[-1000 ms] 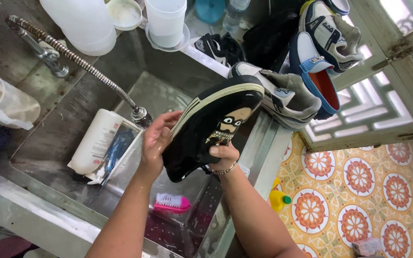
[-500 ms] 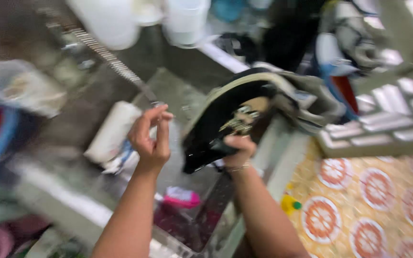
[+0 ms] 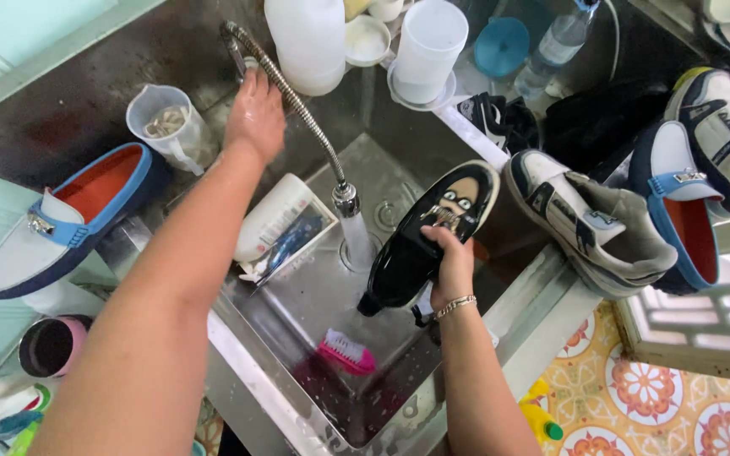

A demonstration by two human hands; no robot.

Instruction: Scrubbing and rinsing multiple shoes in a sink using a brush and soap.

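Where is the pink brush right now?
In the head view, the pink brush lies on the sink floor, low in the middle, just below the black shoe that the right hand holds.

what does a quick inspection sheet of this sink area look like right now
surface: steel sink, wet, water running from the hose spout.
job's things: black slip-on shoe with a cartoon face, held tilted over the basin beside the stream; pink brush lying on the sink floor.
clutter: white bottle lying in the basin; blue and white loafer on the left counter; grey sneaker on the right rim; measuring jug, white cups and a jug at the back.
grippers: left hand on the tap base; right hand gripping the black shoe.
cables: nothing seen, only the flexible metal tap hose.
surroundings: patterned floor tiles lower right.
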